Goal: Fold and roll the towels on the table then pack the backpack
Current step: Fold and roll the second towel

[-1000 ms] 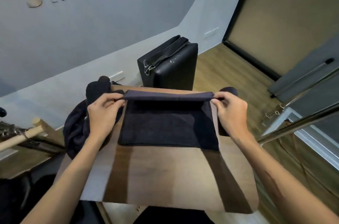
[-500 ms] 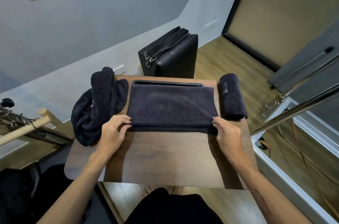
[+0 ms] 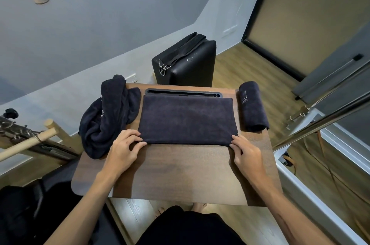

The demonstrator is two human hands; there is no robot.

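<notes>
Between the 2 sets of fingers, on the head camera, lay the folded towel (image 3: 187, 119), flat on the wooden table (image 3: 180, 174). The left hand (image 3: 124, 149) pinched its near-left corner, fingers curled onto the cloth; the right hand (image 3: 245, 153) pinched the near-right corner likewise, thumb and fingertips closed on the hem.

1 second before, both hands had been at the far edge, holding the top layer up; half a second on, that edge had been brought down to the near edge. Now the halves lay matched, and the hands looked to be squaring the corners. I judged the fold done, with rolling due next.

Beyond the right fingers, well apart from them, sat 1 rolled towel (image 3: 252, 107) at the table's right edge, so 1 was already finished. Just outside the left fingers, an unfolded heap of dark towels (image 3: 106, 116) spilled over the table's left side, awaiting folding. I could not pick out a backpack with certainty.
</notes>
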